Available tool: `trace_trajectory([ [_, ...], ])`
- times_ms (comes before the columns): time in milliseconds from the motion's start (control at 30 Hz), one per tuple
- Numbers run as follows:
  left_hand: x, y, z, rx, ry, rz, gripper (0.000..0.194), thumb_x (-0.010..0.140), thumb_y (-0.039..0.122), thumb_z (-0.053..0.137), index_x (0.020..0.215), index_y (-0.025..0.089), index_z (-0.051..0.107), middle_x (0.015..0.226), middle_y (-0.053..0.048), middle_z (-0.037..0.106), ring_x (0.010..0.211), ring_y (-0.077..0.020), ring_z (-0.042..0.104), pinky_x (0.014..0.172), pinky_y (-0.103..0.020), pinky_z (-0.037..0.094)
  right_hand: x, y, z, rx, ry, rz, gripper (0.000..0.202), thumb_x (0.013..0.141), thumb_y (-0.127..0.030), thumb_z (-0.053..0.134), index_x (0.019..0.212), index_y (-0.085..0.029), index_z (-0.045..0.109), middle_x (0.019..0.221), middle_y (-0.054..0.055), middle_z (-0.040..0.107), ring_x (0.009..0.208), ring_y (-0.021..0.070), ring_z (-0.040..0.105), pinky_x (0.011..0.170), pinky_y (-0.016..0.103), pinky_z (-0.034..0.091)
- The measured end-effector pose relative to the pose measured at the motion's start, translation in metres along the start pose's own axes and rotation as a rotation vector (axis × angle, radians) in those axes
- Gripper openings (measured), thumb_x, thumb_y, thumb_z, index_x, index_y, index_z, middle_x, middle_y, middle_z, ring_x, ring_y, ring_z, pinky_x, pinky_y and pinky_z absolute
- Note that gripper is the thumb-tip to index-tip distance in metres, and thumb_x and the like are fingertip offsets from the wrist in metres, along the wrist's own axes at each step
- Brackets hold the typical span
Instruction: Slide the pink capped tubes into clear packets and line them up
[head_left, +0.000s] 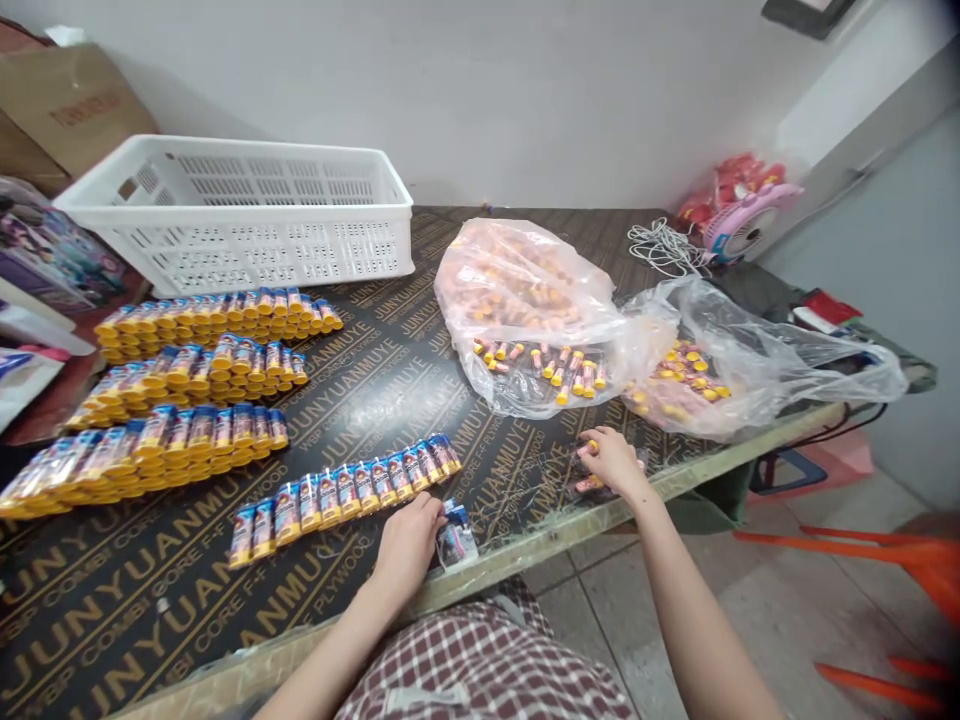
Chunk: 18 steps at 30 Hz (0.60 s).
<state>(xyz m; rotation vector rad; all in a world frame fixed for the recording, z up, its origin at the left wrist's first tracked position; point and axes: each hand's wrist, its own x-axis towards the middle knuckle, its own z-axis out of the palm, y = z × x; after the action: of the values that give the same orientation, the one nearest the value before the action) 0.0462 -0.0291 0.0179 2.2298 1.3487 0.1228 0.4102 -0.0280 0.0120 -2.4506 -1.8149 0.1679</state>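
My left hand [409, 545] is at the table's front edge, its fingers closed at the corner of a small blue-and-white printed wrapper [457, 538]. Just beyond it runs a row of small tubes in printed wrappers [352, 492], blue at the top and yellow at the bottom. Farther right, my right hand [619, 462] pinches a small pink tube with a yellow cap [590, 447]. Other pink tubes [589, 484] lie beneath those fingers, partly hidden by the hand. Behind it, a clear plastic bag [525, 290] lies full of similar tubes.
Stacked rows of wrapped tubes [217, 430] fill the table's left side, before a white plastic crate [300, 235]. A second clear bag [757, 340] spreads to the right edge. White cable [664, 248] and a pink fan [750, 222] are at the back right. An orange stool [885, 560] stands below.
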Motion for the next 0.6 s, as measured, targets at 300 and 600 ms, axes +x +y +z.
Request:
trace_trajectory([
  [300, -0.006, 0.005, -0.007, -0.207, 0.189, -0.021, 0.011, 0.081, 0.016, 0.053, 0.071, 0.019, 0.057, 0.08, -0.004, 0.061, 0.078, -0.0184, 0.056, 0.069, -0.027, 0.038, 0.004, -0.023, -0.005, 0.161, -0.011, -0.095, 0.017, 0.078, -0.028, 0.056, 0.09, -0.019, 0.063, 0.095, 0.008, 0.068, 0.091, 0.0263, 0.06, 0.077, 0.038, 0.044],
  [600, 0.004, 0.007, -0.044, -1.314, 0.318, -0.312, 0.029, 0.057, 0.019, 0.074, 0.077, 0.019, 0.053, 0.055, 0.007, 0.055, 0.049, -0.0085, 0.049, 0.053, -0.02, 0.038, -0.034, -0.139, -0.027, 1.074, 0.158, -0.225, 0.025, 0.078, -0.038, 0.066, 0.096, -0.021, 0.063, 0.09, 0.005, 0.063, 0.078, 0.0185, 0.062, 0.069, 0.031, 0.053],
])
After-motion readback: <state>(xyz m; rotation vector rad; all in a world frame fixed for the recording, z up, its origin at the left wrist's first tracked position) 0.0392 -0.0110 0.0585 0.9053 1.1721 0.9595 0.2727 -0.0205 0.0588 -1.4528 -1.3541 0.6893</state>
